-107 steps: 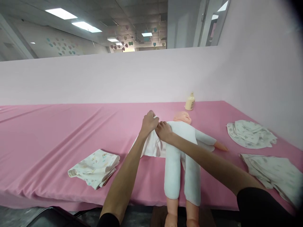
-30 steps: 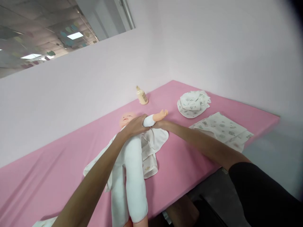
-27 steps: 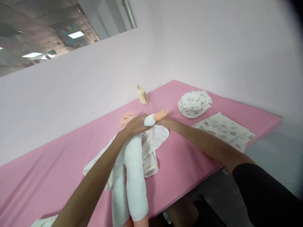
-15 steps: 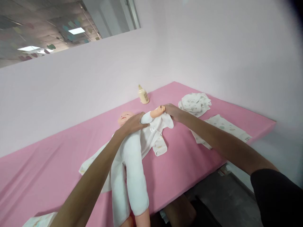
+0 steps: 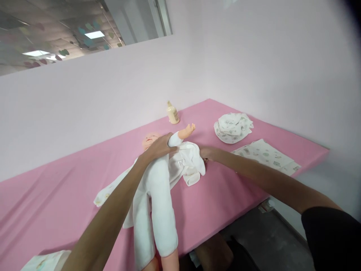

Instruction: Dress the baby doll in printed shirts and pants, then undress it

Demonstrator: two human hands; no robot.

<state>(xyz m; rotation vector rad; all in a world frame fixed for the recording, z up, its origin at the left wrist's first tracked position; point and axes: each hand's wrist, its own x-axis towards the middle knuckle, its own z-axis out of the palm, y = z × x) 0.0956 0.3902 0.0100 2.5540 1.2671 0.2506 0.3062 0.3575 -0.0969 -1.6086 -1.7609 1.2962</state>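
Observation:
A baby doll (image 5: pixel 162 210) with a white cloth body lies on its back, its head (image 5: pixel 149 140) toward the wall. My left hand (image 5: pixel 161 147) is closed round the doll's raised arm near the shoulder, and the bare doll hand (image 5: pixel 186 131) points up to the right. Under the doll is a spread white baby shirt (image 5: pixel 180 165), one printed sleeve lying out on each side. At the shirt's right edge, my right hand (image 5: pixel 205 153) grips the bunched cloth; its fingertips are mostly hidden behind the fabric.
A cream pump bottle (image 5: pixel 173 114) stands near the wall. Folded printed cloth (image 5: pixel 234 128) and flat printed clothing (image 5: pixel 266 154) lie on the right of the pink table (image 5: pixel 67 180). Another printed cloth (image 5: pixel 46 261) is at lower left. Walls border the table's back and right.
My right hand has moved down and slightly right from beside the doll's hand, folding the shirt's right side over toward its sleeve. My left hand keeps its hold on the doll's arm.

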